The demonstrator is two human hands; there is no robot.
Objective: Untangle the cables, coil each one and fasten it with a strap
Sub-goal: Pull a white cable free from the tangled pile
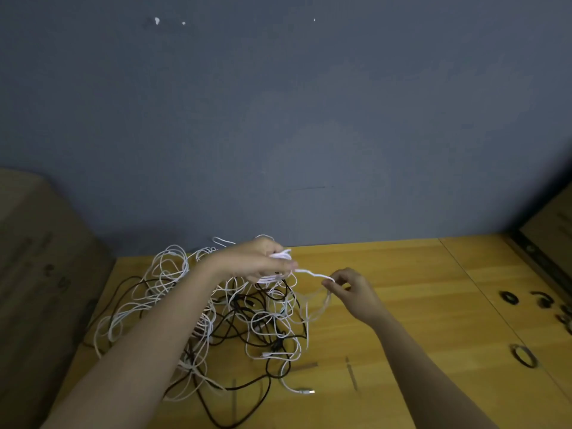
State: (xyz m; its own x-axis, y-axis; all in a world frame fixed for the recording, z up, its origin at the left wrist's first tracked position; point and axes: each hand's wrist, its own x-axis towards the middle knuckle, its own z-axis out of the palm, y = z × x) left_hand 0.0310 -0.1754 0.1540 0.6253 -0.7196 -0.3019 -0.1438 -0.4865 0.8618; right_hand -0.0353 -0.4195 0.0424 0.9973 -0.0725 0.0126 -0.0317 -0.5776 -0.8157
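wooden table (402,274), tangled white and black cables (235,317) heaped on it, coiled black cables (524,355) at right

Two bare forearms are seen, each ending in a bare hand. No sleeve, cuff or glove is worn on either arm as far as the frame's lower edge. The left hand (258,261) is seen from its back with the knuckles showing; no ring, watch or band is worn on it or on its wrist. The right hand (353,291) and its wrist are likewise left unadorned. Nails are too blurred to be judged.
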